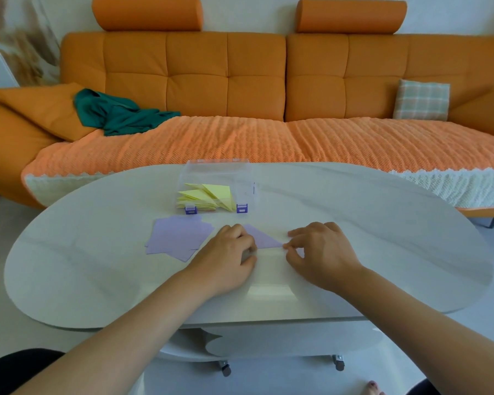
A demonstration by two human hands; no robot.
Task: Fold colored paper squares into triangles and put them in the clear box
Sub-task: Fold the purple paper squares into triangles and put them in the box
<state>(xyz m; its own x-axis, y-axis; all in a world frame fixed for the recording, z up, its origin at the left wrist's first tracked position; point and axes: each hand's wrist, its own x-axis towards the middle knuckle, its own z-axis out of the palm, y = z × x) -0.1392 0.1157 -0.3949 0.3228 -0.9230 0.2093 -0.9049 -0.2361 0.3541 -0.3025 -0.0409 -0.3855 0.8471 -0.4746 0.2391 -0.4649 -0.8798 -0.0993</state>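
**Crease could go crooked**

Our right hand (322, 252) pinches the right tip of the thin lilac triangle (264, 239), which lies between both hands, nearer than the clear box (220, 172). Our left hand (228, 252) curls over its left end, grip unclear. On the glossy table (368, 223) the slick sheet may slide, skewing the crease.

Bare forearms lead to the left hand (226, 260) and right hand (322, 255); black clothing (17, 366) shows at seven o'clock, bare toes (373, 386) at five.
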